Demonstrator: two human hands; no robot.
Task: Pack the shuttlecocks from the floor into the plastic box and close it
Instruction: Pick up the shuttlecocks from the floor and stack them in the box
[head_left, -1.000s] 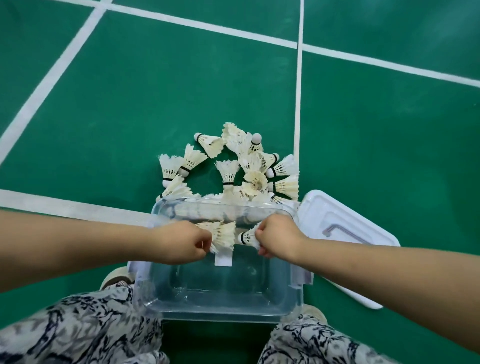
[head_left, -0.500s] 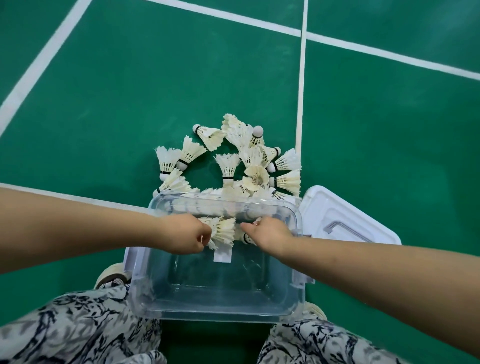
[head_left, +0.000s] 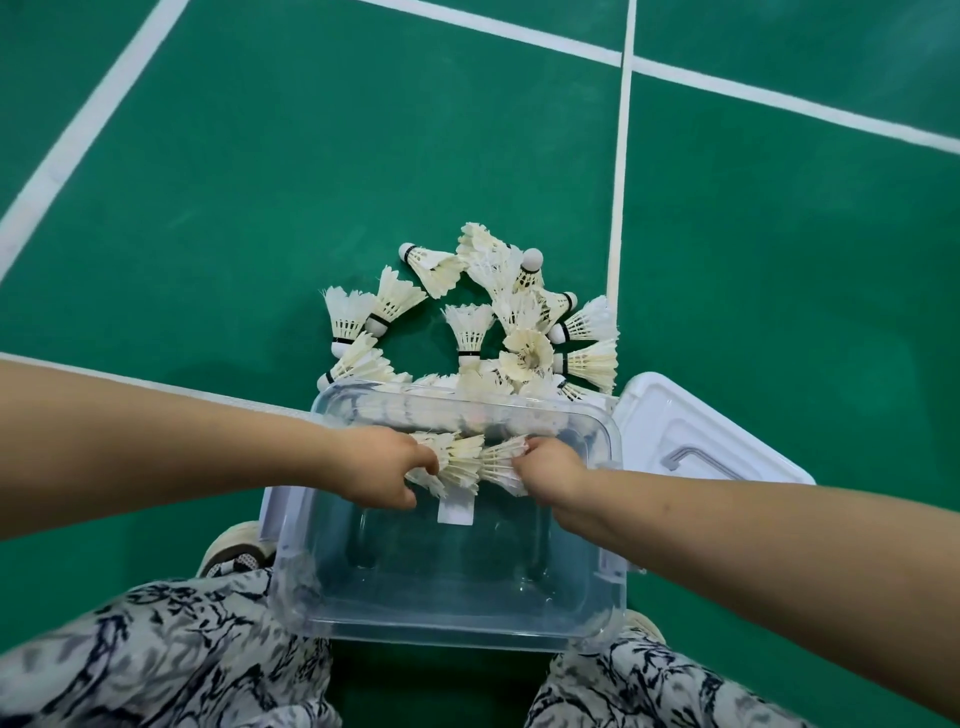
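A clear plastic box (head_left: 613, 519) stands open on the green floor between my knees. Over its far half my left hand (head_left: 384, 473) grips a white feather shuttlecock (head_left: 457, 462), feathers pointing right. My right hand (head_left: 550, 475) grips another shuttlecock (head_left: 501, 460), feathers pointing left, and the two skirts touch. A white tab (head_left: 457, 512) hangs at the box's far wall under them. Several more shuttlecocks (head_left: 470, 325) lie in a loose pile on the floor just beyond the box. The box's white lid (head_left: 727, 441) lies on the floor to the right.
White court lines (head_left: 618, 208) cross the green floor, one running straight away past the pile's right edge. My patterned trouser knees (head_left: 171, 660) flank the box's near side, and a shoe (head_left: 234, 551) shows at its left corner.
Both hands have moved inward over the box, so the two held shuttlecocks now meet in the middle. The right one's feathers show more than before.
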